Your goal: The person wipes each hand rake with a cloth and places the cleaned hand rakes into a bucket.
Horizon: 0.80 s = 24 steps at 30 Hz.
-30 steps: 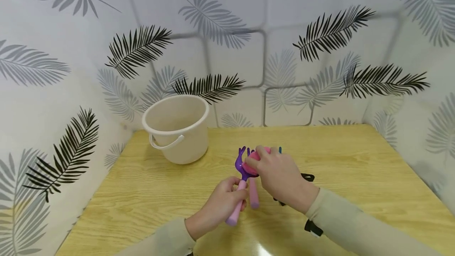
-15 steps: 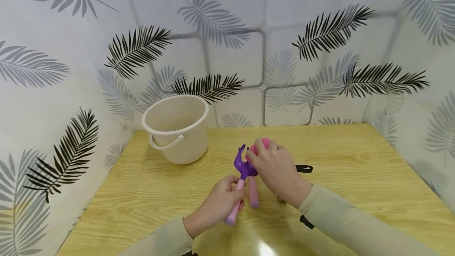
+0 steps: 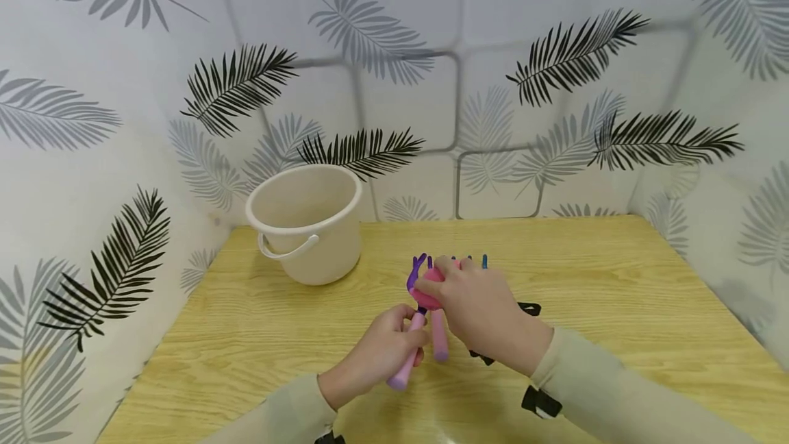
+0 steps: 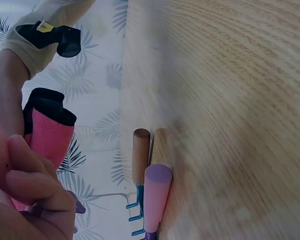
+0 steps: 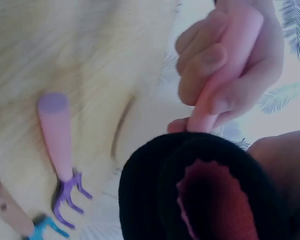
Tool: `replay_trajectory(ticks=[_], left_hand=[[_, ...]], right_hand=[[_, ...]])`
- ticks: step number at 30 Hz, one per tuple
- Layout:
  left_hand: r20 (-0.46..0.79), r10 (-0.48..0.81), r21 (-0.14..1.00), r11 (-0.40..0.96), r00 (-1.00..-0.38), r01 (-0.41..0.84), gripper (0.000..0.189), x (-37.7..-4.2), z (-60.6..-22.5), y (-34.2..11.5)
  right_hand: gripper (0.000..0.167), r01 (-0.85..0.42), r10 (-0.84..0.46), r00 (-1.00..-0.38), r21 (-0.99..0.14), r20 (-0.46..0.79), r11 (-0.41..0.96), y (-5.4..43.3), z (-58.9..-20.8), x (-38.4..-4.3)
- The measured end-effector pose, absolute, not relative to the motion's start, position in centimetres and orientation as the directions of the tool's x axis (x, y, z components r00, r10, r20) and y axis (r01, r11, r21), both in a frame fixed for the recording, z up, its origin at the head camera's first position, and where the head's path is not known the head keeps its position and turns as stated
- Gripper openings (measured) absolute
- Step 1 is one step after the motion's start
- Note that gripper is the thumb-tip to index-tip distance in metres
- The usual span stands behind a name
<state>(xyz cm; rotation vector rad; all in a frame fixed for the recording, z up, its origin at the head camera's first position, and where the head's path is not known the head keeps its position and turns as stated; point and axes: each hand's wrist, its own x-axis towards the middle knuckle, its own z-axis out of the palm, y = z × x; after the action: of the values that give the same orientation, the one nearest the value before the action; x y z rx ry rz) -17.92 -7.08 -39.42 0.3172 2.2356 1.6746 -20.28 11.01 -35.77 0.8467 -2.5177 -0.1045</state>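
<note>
My left hand (image 3: pixel 385 348) grips the pink handle (image 3: pixel 407 360) of a hand fork with a purple head (image 3: pixel 411 279). In my right hand (image 3: pixel 483 303) is a bunched pink glove (image 3: pixel 427 299) with a black cuff (image 5: pixel 145 175), pressed over the fork's head and hiding much of it. The cuff's opening faces the right wrist camera. Just right of the held fork, a second pink-handled tool, a purple hand rake (image 5: pixel 65 197), lies on the table. Beside it lies a blue-tined hand rake with a brown handle (image 4: pixel 141 155), mostly behind my right hand in the head view.
A cream bucket (image 3: pixel 323 252) with its handle hanging down stands at the back left of the wooden table (image 3: pixel 277 362). Behind the table hangs a leaf-patterned white backdrop (image 3: pixel 407 115). A black wrist camera (image 4: pixel 67 42) sits on the right sleeve.
My right hand has slid the glove up along the fork's head and then back down toward its neck. The left hand has held the fork nearly still.
</note>
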Motion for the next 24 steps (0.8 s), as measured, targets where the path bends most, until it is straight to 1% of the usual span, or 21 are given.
replay_trajectory(ticks=[4, 8, 11, 16, 19, 22, 24], left_hand=[[-0.106, 0.369, 0.946, 0.323, -0.923, 0.020, 0.027, -17.9, -39.2, -6.9], [-0.083, 0.388, 0.912, 0.402, -0.918, 0.087, 0.015, -17.8, -38.9, -6.6], [-0.073, 0.409, 0.894, 0.432, -0.910, 0.123, 0.012, -17.7, -38.8, -6.4], [-0.070, 0.425, 0.877, 0.458, -0.903, 0.148, 0.011, -17.5, -39.1, -6.2], [-0.072, 0.426, 0.867, 0.474, -0.902, 0.155, 0.011, -17.3, -39.3, -6.1], [-0.073, 0.424, 0.872, 0.466, -0.903, 0.148, 0.011, -17.1, -39.2, -5.9], [-0.072, 0.417, 0.874, 0.464, -0.906, 0.144, 0.011, -17.1, -39.1, -5.9]], right_hand=[[0.043, -0.569, -0.591, -0.672, 0.198, 0.447, 0.798, 10.8, -35.8, -20.7], [0.038, -0.557, -0.578, -0.666, 0.200, 0.472, 0.806, 10.6, -36.0, -21.6], [0.034, -0.538, -0.565, -0.656, 0.216, 0.500, 0.815, 10.4, -36.3, -22.0], [0.020, -0.447, -0.536, -0.681, 0.296, 0.499, 0.844, 9.7, -36.5, -22.2], [0.007, -0.380, -0.519, -0.688, 0.357, 0.507, 0.853, 9.4, -36.5, -22.3], [0.007, -0.340, -0.504, -0.693, 0.382, 0.516, 0.859, 9.3, -36.4, -22.5], [0.007, -0.351, -0.502, -0.709, 0.369, 0.496, 0.861, 9.4, -36.4, -22.6]])
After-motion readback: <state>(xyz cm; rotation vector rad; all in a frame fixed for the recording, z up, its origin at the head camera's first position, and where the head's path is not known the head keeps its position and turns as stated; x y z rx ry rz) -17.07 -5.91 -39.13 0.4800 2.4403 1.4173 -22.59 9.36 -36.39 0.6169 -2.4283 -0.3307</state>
